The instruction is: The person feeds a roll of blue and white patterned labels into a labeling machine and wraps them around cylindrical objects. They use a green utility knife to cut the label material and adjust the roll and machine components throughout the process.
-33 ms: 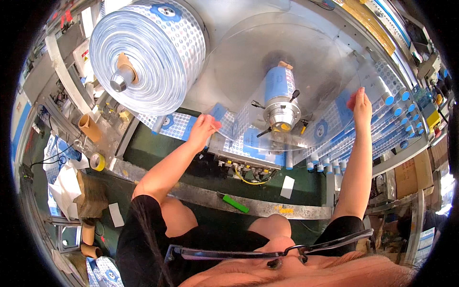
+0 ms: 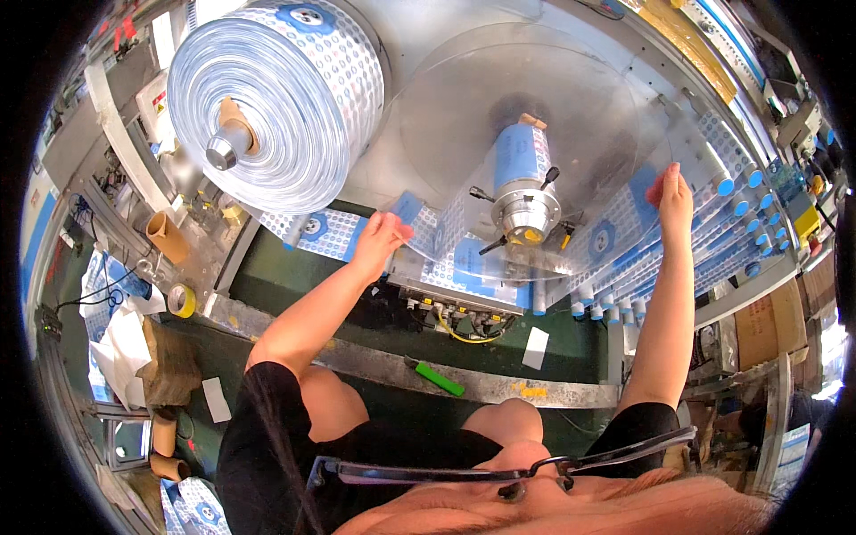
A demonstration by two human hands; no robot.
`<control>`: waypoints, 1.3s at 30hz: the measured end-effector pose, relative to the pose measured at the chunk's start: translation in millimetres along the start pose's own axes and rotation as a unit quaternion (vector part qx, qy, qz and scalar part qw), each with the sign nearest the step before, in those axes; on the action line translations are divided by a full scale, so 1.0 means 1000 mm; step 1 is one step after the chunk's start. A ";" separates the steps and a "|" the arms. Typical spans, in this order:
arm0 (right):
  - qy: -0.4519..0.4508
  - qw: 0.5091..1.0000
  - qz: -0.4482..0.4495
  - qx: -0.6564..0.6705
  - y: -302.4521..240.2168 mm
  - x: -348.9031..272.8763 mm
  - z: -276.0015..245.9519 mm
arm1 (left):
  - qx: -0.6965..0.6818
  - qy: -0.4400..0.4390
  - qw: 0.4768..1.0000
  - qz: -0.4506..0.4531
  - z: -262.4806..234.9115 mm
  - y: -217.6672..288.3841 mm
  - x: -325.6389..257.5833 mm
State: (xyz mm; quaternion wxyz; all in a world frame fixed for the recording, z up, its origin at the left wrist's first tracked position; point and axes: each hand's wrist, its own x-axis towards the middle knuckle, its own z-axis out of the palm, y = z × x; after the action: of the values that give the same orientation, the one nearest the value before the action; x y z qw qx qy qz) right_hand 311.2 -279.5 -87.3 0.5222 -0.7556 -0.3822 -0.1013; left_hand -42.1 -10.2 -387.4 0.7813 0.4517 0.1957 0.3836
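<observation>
One head-worn fisheye view looks steeply down from close above at the film-roll machine (image 2: 499, 178); straight edges bend toward the rim.

Workshop interior, brightly lit. Dark green floor (image 2: 294, 294) beneath a grey metal machine frame (image 2: 464, 379). Cluttered shelving (image 2: 98, 116) at left, with cardboard tubes (image 2: 165, 236) and a yellow tape roll (image 2: 183, 300). Cardboard boxes (image 2: 767, 325) at right; daylight glare (image 2: 829, 348) beyond.

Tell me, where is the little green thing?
The green tool lies on the metal ledge in the lower middle of the head view, between the person's two arms, just below the machine's yellow wires.
</observation>
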 end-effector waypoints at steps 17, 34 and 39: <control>0.076 0.966 0.143 0.203 0.083 -0.080 0.012 | 0.182 0.062 0.975 0.112 0.023 0.099 0.018; 0.084 0.967 0.061 0.234 0.137 -0.096 0.012 | 0.198 0.110 0.962 0.149 0.050 0.110 -0.008; 0.120 0.959 0.077 0.247 0.108 -0.126 0.011 | 0.167 0.102 0.969 0.153 0.051 0.116 0.003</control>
State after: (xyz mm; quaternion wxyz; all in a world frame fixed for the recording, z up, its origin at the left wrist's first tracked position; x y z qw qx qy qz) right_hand 295.5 -347.0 -238.3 0.7406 -0.6128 -0.2706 -0.0530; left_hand -55.9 -2.0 -261.5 0.6030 0.5588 0.2642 0.5044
